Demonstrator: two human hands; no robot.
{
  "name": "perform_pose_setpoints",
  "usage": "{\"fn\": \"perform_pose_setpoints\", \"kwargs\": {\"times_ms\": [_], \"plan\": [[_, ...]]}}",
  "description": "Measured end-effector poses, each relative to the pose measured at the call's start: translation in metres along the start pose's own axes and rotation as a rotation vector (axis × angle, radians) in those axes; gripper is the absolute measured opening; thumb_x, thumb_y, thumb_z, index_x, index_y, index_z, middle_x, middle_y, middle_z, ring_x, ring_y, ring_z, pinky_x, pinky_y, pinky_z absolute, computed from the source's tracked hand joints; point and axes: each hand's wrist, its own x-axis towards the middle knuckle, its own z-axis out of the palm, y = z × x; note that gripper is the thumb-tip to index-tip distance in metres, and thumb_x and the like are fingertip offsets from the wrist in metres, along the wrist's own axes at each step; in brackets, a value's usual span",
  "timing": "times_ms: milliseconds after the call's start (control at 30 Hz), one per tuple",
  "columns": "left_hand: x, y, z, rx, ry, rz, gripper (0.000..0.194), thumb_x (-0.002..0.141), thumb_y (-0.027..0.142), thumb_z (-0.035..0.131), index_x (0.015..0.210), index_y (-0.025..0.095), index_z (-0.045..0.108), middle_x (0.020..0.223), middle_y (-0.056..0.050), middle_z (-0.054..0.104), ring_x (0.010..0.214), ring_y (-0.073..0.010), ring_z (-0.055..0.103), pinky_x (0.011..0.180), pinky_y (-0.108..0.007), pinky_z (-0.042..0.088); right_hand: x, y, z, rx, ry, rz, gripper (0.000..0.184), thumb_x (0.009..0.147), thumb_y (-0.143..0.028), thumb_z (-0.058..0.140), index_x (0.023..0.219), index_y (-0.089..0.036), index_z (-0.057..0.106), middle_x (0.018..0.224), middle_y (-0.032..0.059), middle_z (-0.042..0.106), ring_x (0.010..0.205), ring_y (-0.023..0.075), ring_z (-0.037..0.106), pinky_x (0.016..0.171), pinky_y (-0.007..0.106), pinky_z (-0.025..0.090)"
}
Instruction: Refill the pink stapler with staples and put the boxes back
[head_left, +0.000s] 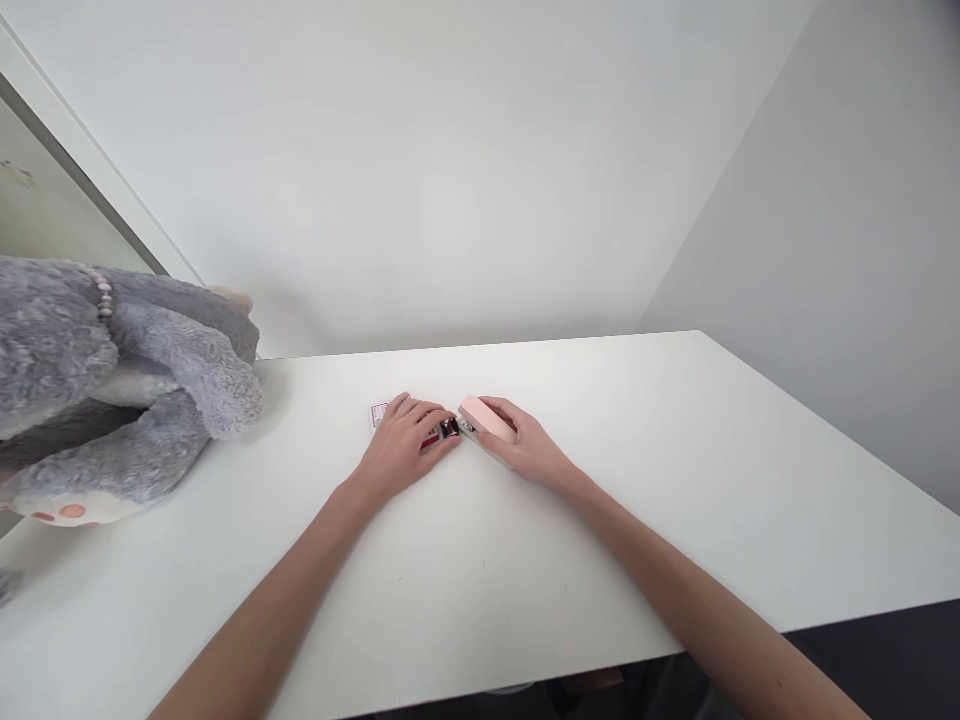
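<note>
My left hand (405,435) lies over some small printed papers (376,412), white with red print. A dark picture-like patch (449,428) shows between its thumb and forefinger, at the right edge. The fingers press the papers against the table and cover most of them. My right hand (529,445) is closed around a pink stapler (487,416) with a pale lower part. Its front end points left and meets the right edge of the papers, close to my left fingertips. Whether the paper lies inside its jaw is too small to tell.
Both hands rest on a white table (637,430). A large grey plush toy (172,370) with a bead string lies at the left. Behind the table stands a white wall (450,200), with a grey wall (847,250) at the right. The table's front edge is nearest me.
</note>
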Motion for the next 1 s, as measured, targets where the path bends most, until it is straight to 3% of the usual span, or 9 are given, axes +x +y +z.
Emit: {"fn": "perform_pose_setpoints", "kwargs": {"times_ms": [167, 467, 633, 833, 900, 1000], "plan": [[0.0, -0.011, 0.002, 0.066, 0.096, -0.147, 0.036, 0.101, 0.052, 0.051, 0.119, 0.03, 0.072, 0.124, -0.006, 0.074, 0.12, -0.0315, 0.061, 0.115, -0.054, 0.039, 0.0, 0.001, 0.0, -0.027, 0.007, 0.013, 0.048, 0.091, -0.035, 0.065, 0.139, -0.034, 0.061, 0.145, 0.0028, 0.064, 0.128, 0.0254, 0.062, 0.1, 0.041, 0.054], [-0.005, -0.027, 0.0, 0.356, 0.201, -0.403, 0.039, 0.1, 0.048, 0.045, 0.116, 0.024, 0.072, 0.119, -0.013, 0.072, 0.111, -0.0366, 0.062, 0.103, -0.055, 0.042, -0.001, 0.001, 0.001, -0.037, 0.014, 0.005, 0.045, 0.092, -0.038, 0.066, 0.137, -0.035, 0.063, 0.141, 0.0021, 0.067, 0.123, 0.0247, 0.064, 0.097, 0.041, 0.055], [-0.008, -0.034, 0.001, 0.48, 0.223, -0.494, 0.039, 0.1, 0.041, 0.041, 0.115, 0.02, 0.07, 0.119, -0.018, 0.069, 0.107, -0.0396, 0.062, 0.095, -0.058, 0.042, -0.002, 0.0, 0.001, -0.043, -0.054, -0.016, 0.043, 0.09, -0.046, 0.071, 0.132, -0.034, 0.067, 0.136, 0.0018, 0.07, 0.12, 0.0247, 0.067, 0.095, 0.039, 0.055], [-0.009, -0.033, 0.001, 0.449, 0.293, -0.454, 0.041, 0.1, 0.039, 0.043, 0.126, 0.015, 0.064, 0.138, -0.023, 0.059, 0.123, -0.0436, 0.056, 0.109, -0.063, 0.035, -0.001, 0.001, 0.001, -0.08, -0.07, -0.029, 0.039, 0.089, -0.046, 0.072, 0.127, -0.034, 0.07, 0.129, 0.0, 0.074, 0.115, 0.0248, 0.069, 0.093, 0.039, 0.055], [-0.007, -0.026, 0.001, 0.372, 0.307, -0.378, 0.04, 0.099, 0.039, 0.048, 0.131, 0.018, 0.062, 0.144, -0.02, 0.056, 0.132, -0.0418, 0.051, 0.114, -0.061, 0.034, 0.0, 0.002, 0.001, -0.083, -0.062, -0.05, 0.038, 0.09, -0.045, 0.071, 0.127, -0.034, 0.071, 0.129, -0.0002, 0.074, 0.117, 0.0248, 0.068, 0.096, 0.039, 0.054], [-0.002, -0.013, 0.001, 0.168, 0.279, -0.285, 0.033, 0.101, 0.037, 0.047, 0.125, 0.023, 0.065, 0.136, -0.014, 0.064, 0.131, -0.0353, 0.053, 0.112, -0.055, 0.041, 0.001, 0.004, 0.001, -0.09, -0.016, -0.077, 0.036, 0.089, -0.044, 0.072, 0.124, -0.032, 0.073, 0.128, 0.0008, 0.074, 0.118, 0.0248, 0.067, 0.099, 0.04, 0.053]]}}
